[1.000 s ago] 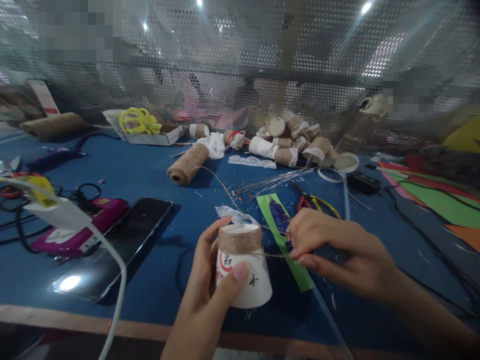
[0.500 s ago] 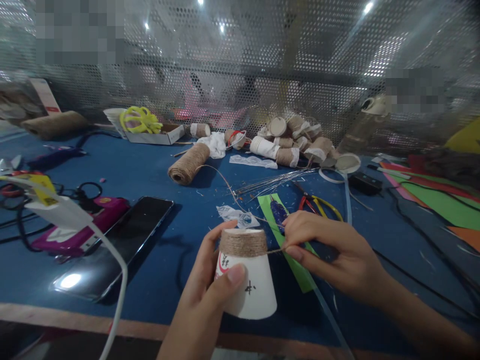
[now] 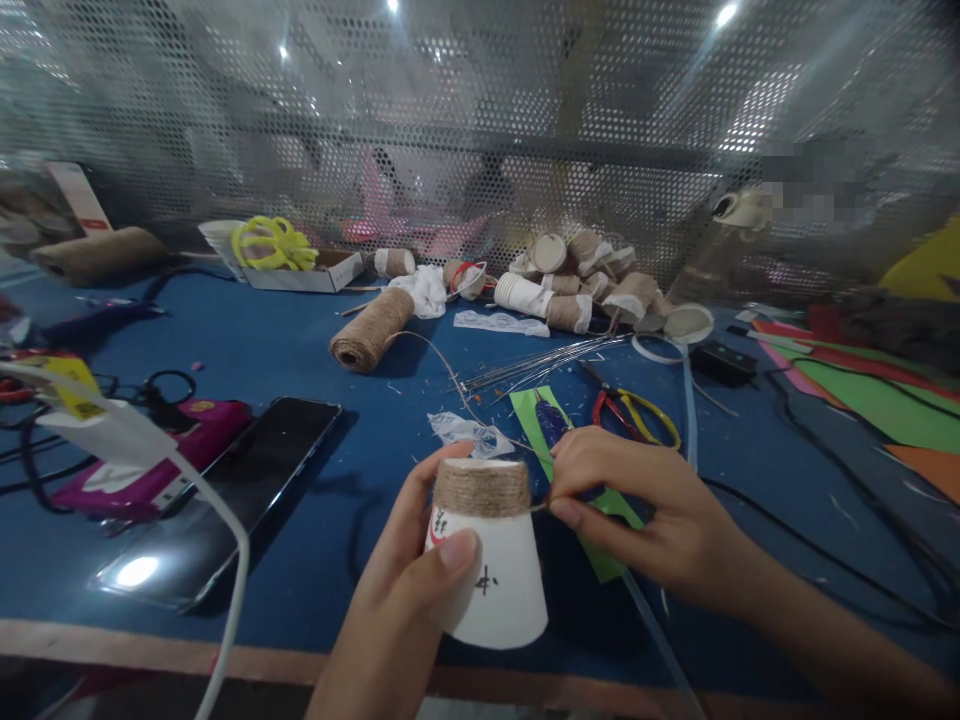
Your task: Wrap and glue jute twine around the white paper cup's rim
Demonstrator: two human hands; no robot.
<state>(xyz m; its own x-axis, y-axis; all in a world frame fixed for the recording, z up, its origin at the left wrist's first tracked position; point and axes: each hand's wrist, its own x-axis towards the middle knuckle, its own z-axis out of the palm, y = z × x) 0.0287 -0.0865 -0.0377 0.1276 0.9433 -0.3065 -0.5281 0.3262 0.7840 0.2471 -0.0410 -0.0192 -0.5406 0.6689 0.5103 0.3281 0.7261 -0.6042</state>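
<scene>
My left hand grips a white paper cup that is upside down, its narrow end up. Brown jute twine is wound in close rows around the cup's upper part. Between thumb and forefinger, my right hand pinches the twine just right of the cup. From there the strand runs back to a spool of twine lying on its side. Under my right hand lies a blue glue gun on a green paper strip, partly hidden by the fingers.
Pliers and thin metal wires lie beyond my right hand. Twine-wrapped cups are piled at the back. A phone, a purple power strip and a white cable are on the left. Coloured paper lies right.
My right hand has moved slightly left, closer to the cup, shortening the strand between them. The cup has turned a little in my left hand. The whole view has shifted slightly.
</scene>
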